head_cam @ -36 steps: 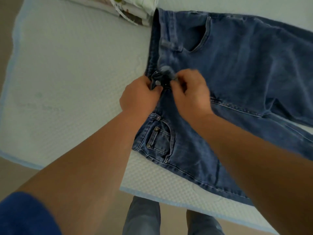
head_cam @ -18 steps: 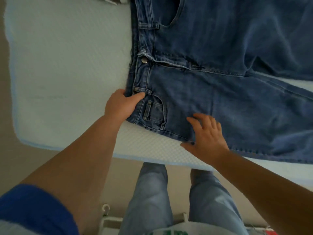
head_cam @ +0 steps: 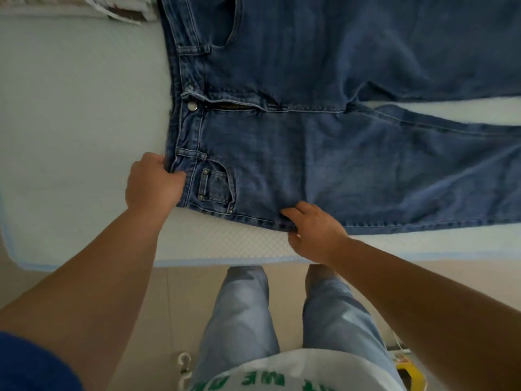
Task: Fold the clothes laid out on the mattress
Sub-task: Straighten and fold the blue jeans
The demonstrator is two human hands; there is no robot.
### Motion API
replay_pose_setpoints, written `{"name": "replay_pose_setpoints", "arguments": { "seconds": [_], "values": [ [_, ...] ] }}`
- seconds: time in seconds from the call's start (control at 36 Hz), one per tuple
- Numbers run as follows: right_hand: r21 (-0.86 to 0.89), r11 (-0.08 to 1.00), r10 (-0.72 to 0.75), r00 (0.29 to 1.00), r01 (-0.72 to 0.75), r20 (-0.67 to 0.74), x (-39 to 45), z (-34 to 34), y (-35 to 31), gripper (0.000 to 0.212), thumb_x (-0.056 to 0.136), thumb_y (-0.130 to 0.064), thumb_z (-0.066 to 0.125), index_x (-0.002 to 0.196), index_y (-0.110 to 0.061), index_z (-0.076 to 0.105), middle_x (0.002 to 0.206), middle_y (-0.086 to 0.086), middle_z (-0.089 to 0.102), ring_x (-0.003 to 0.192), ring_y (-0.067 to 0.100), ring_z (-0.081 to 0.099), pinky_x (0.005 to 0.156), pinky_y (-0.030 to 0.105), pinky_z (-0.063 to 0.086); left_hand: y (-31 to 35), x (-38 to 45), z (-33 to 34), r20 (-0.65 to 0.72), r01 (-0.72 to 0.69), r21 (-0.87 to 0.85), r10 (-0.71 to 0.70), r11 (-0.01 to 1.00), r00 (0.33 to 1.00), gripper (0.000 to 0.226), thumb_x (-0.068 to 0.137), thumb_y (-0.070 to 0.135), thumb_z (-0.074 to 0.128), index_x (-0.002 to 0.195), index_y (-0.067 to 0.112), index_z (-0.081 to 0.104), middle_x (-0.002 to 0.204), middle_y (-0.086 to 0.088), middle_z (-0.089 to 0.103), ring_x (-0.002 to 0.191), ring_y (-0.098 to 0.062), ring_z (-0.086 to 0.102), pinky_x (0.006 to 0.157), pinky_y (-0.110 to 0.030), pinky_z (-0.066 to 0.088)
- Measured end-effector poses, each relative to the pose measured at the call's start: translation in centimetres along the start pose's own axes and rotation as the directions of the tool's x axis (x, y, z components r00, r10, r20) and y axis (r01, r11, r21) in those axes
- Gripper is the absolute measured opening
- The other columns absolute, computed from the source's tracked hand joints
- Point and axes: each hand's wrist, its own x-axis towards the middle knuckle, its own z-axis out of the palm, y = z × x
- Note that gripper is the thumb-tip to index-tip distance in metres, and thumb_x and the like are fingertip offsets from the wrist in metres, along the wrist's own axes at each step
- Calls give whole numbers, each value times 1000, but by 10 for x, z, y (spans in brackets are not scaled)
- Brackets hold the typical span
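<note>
Left hand point(head_cam: 153, 187) grips the waistband corner of one pair of blue jeans point(head_cam: 324, 136) on the mattress point(head_cam: 70, 108), while right hand point(head_cam: 313, 232) pinches their near side seam.

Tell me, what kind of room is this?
Probably a bedroom at home. A white mattress sits low over a tiled floor, blue jeans are spread on it for folding, and more folded cloth lies at its far edge.
</note>
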Motion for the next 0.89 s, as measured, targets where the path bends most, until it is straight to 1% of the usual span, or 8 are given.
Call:
{"name": "replay_pose_setpoints", "arguments": {
  "seconds": [0.11, 0.28, 0.39, 0.5, 0.58, 0.67, 0.75, 0.89],
  "values": [
    [122, 987, 120, 986, -105, -115, -9, -32, 23, 46, 91, -31, 51, 135, -19, 46, 133, 5, 46, 125, 25, 40, 101, 34, 33, 45, -20, 3, -114, -173, 104, 185, 979, 976, 44, 80, 28, 62, 121, 12, 55, 117, -15, 53, 108, -32, 50, 88, -43, 45],
    [259, 920, 364, 888, -296, -280, -14, -91, 100, 36, 91, -23, 54, 126, -14, 55, 124, 10, 51, 115, 28, 47, 94, 34, 37, 138, -51, 50, 168, -482, 27, 471, 876, 866, 28, 86, 28, 58, 113, 18, 61, 114, -4, 56, 107, -22, 53, 87, -32, 40],
    [511, 783, 571, 736, -355, -363, 3, -131, 159, 29, 88, -25, 57, 115, -15, 61, 114, 8, 63, 106, 27, 56, 85, 26, 37, 194, -55, 91, 193, -614, 5, 602, 789, 775, 31, 87, 26, 57, 117, 17, 61, 116, -3, 57, 111, -22, 50, 91, -32, 39],
    [898, 374, 789, 589, -233, -176, 29, -171, 221, 17, 87, -22, 55, 98, -11, 63, 91, 12, 68, 72, 20, 61, 65, 27, 49, 241, -50, 130, 118, -667, 61, 658, 743, 744, 35, 89, 29, 56, 120, 14, 62, 118, -7, 59, 110, -26, 51, 94, -36, 39],
    [995, -55, 794, 600, -86, 96, 44, -189, 256, 16, 93, -23, 54, 87, -8, 53, 77, 9, 57, 57, 15, 58, 42, 18, 48, 260, -42, 154, 44, -578, 225, 585, 784, 810, 38, 92, 38, 51, 119, 13, 62, 121, -8, 56, 110, -30, 48, 91, -40, 37],
    [971, -240, 738, 652, 7, 177, 51, -196, 278, 17, 91, -26, 59, 82, -12, 53, 67, 5, 57, 49, 12, 57, 38, 16, 43, 275, -36, 169, -56, -433, 324, 474, 841, 879, 48, 89, 54, 49, 111, 15, 65, 114, -10, 58, 106, -33, 49, 85, -42, 37],
    [971, -234, 720, 681, 52, 137, 51, -199, 290, 16, 87, -23, 66, 79, -14, 54, 56, 0, 52, 37, 7, 47, 35, 16, 34, 289, -33, 176, -109, -335, 317, 385, 887, 916, 51, 80, 62, 55, 104, 19, 67, 105, -10, 61, 102, -33, 52, 83, -42, 37],
    [1000, -10, 746, 665, 29, -12, 47, -203, 314, 16, 86, -18, 64, 77, -16, 51, 61, 2, 51, 39, 9, 45, 38, 20, 37, 301, -38, 183, -114, -316, 344, 373, 884, 921, 36, 77, 31, 72, 107, 12, 60, 106, -14, 60, 102, -34, 51, 76, -41, 39]
  ]
}}
